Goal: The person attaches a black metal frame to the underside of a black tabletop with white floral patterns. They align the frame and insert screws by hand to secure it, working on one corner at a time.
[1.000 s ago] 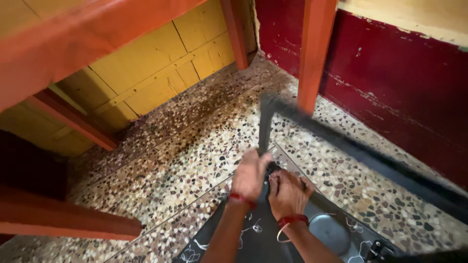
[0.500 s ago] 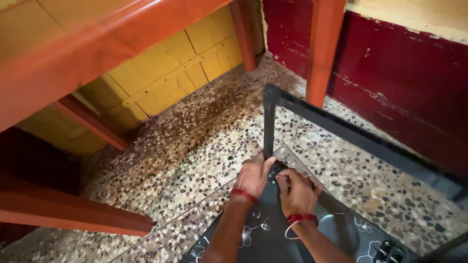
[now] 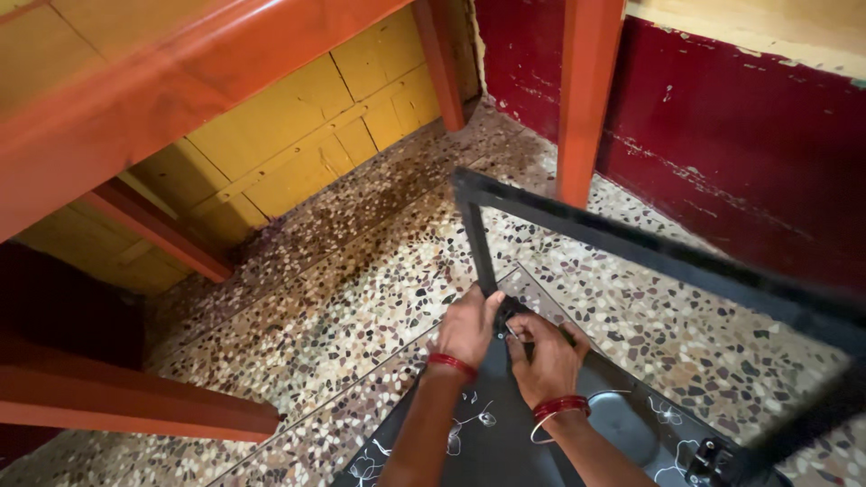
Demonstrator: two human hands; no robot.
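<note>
A black metal frame [image 3: 631, 248] rises from a black panel [image 3: 469, 446] printed with white flowers, lying on the speckled floor. My left hand [image 3: 467, 325] grips the base of the frame's upright post [image 3: 476, 239], thumb against it. My right hand [image 3: 543, 356] sits just to the right at the same corner, fingertips pinched on a small shiny metal part [image 3: 511, 330]. Both wrists wear red bangles. The joint itself is mostly hidden by my fingers.
A round grey disc [image 3: 621, 424] and a black knob [image 3: 705, 455] sit on the panel. Red wooden legs [image 3: 586, 99] and rails [image 3: 135, 410] of furniture stand around, with yellow boards [image 3: 298, 144] behind. A dark red wall [image 3: 749, 144] runs on the right.
My hands have drawn closer together at the corner of the frame, and my left hand has settled against the post. The view has shifted slightly.
</note>
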